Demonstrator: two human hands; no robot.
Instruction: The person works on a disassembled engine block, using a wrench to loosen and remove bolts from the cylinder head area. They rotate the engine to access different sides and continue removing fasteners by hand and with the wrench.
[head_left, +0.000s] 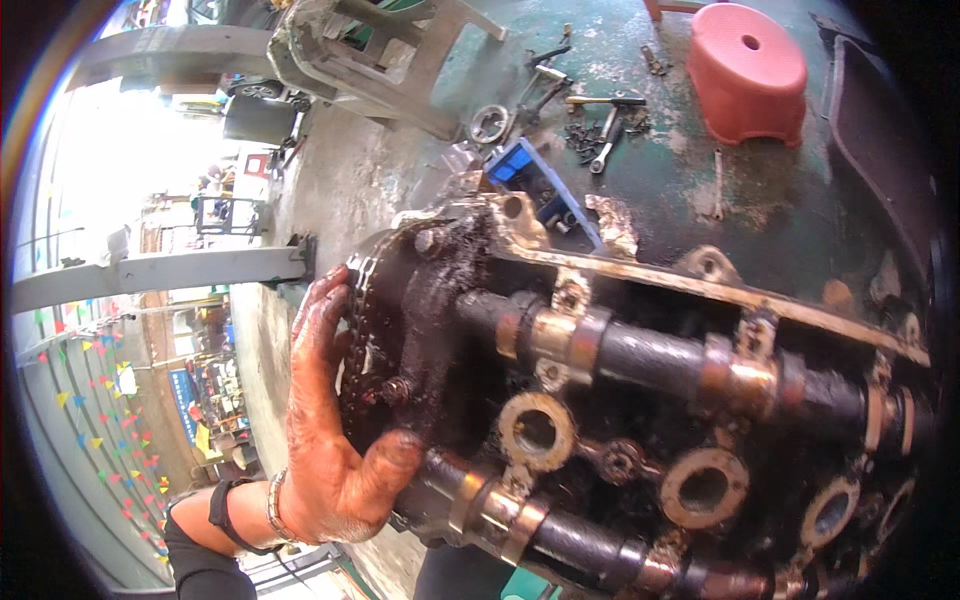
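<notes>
Head view: one left hand (335, 470) grips one cylinder head (640, 269) bearing two camshafts (655, 352).

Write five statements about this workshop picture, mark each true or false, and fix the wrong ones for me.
1. The left hand touches one end of a greasy engine part. True.
2. The stool is bright blue. False: it is pinkish red.
3. A blue tray lies beyond the engine part. True.
4. Both of the person's hands are in view. False: the right hand does not show.
5. A bracelet circles the left wrist. True.
</notes>
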